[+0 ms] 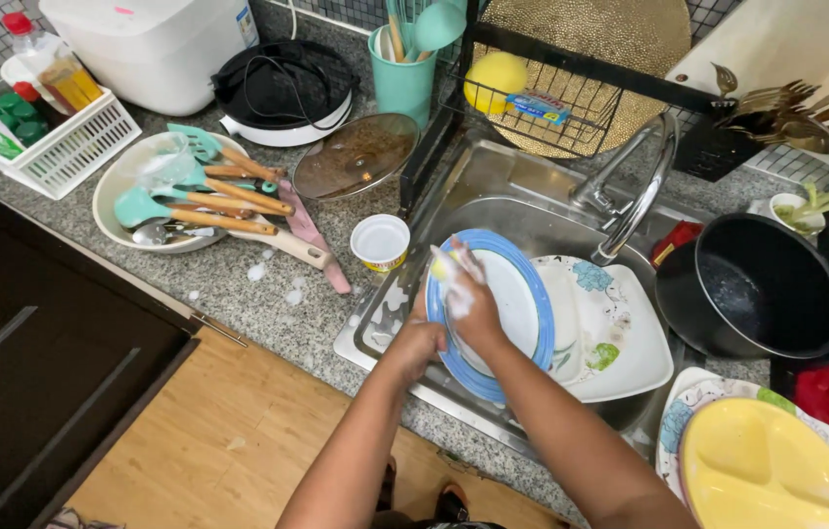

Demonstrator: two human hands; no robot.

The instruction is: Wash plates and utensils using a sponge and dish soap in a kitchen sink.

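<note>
Your left hand [421, 338] grips the lower-left rim of the blue-rimmed plate [512, 294], fingers curled shut on its edge. The plate stands tilted over the sink [532, 220], face toward you, its long axis running from lower left to upper right. Your right hand [468, 294] lies on that face, soapy fingers pressed round a sponge [442, 264].

Two hands, the left hand [417, 343] and the right hand [468, 299], on one blue-rimmed plate [512, 294]; one square floral plate [620, 333] beneath; one black pot [757, 289]; one yellow divided plate [767, 470]; one glass lid [355, 157]; one teal cup [402, 83]; one small white tub [380, 242]; one white basket [71, 147]; one tap [630, 196].
</note>
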